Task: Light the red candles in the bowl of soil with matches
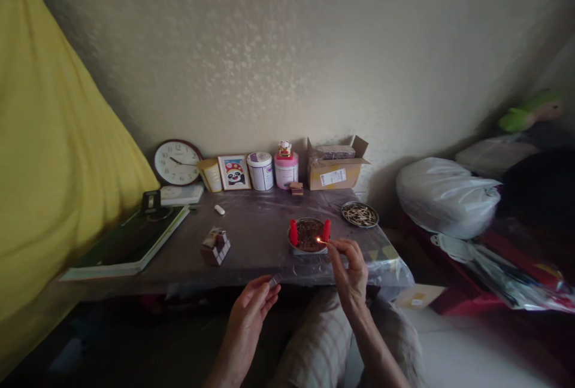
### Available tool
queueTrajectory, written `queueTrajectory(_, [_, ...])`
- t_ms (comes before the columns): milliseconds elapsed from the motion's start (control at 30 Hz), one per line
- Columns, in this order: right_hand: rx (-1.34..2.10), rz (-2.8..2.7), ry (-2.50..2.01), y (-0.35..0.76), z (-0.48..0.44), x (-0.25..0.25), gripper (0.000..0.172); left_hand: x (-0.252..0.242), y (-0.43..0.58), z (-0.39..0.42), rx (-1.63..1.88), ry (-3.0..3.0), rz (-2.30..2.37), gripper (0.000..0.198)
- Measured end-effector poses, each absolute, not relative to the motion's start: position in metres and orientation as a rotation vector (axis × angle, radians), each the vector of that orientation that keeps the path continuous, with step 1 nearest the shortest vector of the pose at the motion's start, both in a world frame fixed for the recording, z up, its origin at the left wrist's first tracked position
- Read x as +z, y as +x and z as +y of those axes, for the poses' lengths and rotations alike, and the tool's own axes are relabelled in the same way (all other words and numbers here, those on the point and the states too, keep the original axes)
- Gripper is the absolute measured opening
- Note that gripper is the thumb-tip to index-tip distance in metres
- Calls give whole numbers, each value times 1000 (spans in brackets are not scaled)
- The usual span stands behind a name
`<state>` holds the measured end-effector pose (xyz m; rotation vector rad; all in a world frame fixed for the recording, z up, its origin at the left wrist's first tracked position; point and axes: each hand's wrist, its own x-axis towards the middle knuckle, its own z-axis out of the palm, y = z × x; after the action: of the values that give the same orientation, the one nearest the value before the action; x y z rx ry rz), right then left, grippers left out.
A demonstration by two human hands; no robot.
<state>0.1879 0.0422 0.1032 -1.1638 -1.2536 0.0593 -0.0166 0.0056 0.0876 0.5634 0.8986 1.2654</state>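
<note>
My right hand (349, 271) pinches a lit match (323, 242), its small flame glowing over the near right side of a round dish (309, 249). Two red candles (293, 232) stand upright in that dish, one at each side, amid dark brown filling. The match's flame is just left of the right candle (327, 230); I cannot tell whether they touch. Below the table's front edge my left hand (251, 310) is closed around a small matchbox (274, 281), mostly hidden by the fingers.
On the right of the table (256, 226) lies a plate of matchsticks (360, 215). Matchboxes are stacked (216, 246) at the left, near a large green book (130, 241). A clock (178, 162), tubs (260, 171) and a cardboard box (335, 173) line the wall.
</note>
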Motion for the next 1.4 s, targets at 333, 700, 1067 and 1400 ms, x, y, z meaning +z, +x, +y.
queueTrajectory(333, [219,-1207,-1201,183,50,99,13,83,-19,6,1269,557,900,31])
queueTrajectory(700, [463,-1105,-1208,176,69,96,22,82,-21,8,1260,542,915,31])
queueTrajectory(1067, [603,-1040,-1162,171,86,106,31,77,-23,12,1252,528,930,31])
queueTrajectory(1400, [612,-1068,-1209,164,102,107,32,74,-25,15,1257,521,965,33])
